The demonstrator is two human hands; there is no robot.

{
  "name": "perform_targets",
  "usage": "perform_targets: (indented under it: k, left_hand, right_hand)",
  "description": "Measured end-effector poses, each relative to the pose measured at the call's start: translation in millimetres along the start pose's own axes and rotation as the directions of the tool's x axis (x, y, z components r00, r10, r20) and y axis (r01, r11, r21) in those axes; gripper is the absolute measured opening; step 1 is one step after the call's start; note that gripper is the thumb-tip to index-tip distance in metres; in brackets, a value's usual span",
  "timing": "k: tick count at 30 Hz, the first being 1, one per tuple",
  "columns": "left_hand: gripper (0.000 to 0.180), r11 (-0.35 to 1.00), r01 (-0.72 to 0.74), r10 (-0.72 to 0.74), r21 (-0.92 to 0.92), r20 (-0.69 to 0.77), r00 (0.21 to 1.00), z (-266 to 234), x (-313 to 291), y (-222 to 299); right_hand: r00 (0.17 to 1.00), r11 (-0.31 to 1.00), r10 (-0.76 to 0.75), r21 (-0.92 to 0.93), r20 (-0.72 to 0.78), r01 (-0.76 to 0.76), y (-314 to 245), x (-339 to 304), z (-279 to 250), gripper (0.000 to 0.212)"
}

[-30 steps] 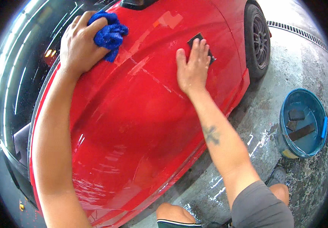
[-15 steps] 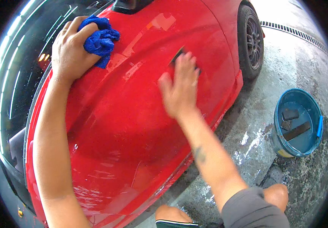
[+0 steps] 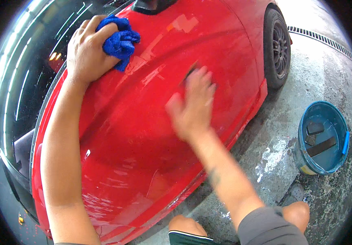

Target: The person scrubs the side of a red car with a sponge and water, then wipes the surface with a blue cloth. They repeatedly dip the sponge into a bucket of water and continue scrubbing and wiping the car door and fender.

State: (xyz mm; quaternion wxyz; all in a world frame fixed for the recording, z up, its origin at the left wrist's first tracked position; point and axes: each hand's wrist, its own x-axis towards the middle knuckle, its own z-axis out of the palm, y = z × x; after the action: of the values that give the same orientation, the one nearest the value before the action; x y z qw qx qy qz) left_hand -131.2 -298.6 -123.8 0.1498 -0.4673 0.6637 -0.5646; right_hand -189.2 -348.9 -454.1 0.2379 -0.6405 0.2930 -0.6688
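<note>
Fingers of our left hand [image 3: 87, 49] clutch a blue cloth [image 3: 119, 41] on the red car door [image 3: 143, 134]. Our blurred right hand [image 3: 192, 104] presses a dark pad [image 3: 190, 72] flat there; we cannot tell its grip.

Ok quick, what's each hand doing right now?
Left hand: closed on the blue cloth.
Right hand: blurred, pressing a dark pad on the red car.

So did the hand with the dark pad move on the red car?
Yes. The right hand slid with its dark pad along the red car door, away from the wheel, toward the person.
</note>
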Motion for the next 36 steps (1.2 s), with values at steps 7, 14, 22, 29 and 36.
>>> perform_targets:
  k: [7,14,22,29,36]
  left_hand:
    - [0.049,0.999,0.025,-0.025,0.026,0.002,1.000,5,-5,1]
    - [0.046,0.996,0.075,-0.075,0.042,0.011,0.997,-4,-3,14]
    - [0.046,0.997,0.067,-0.066,0.026,-0.046,0.997,3,-3,22]
    - [0.046,0.992,0.116,-0.118,0.047,0.038,0.992,-5,-4,22]
    - [0.042,0.992,0.115,-0.115,0.048,-0.012,0.993,-4,-1,27]
  right_hand:
    - [0.998,0.999,0.045,0.006,0.037,-0.045,-46,-6,5,0.097]
    - [0.974,0.987,-0.137,0.106,0.181,0.119,-65,-21,-20,0.098]
    - [0.993,0.997,-0.032,0.079,0.113,0.023,-84,-15,-4,0.093]
    - [0.977,0.993,-0.117,0.038,0.177,0.112,-61,5,-18,0.095]
    - [0.995,0.999,-0.002,0.048,0.095,-0.002,-77,13,-4,0.097]
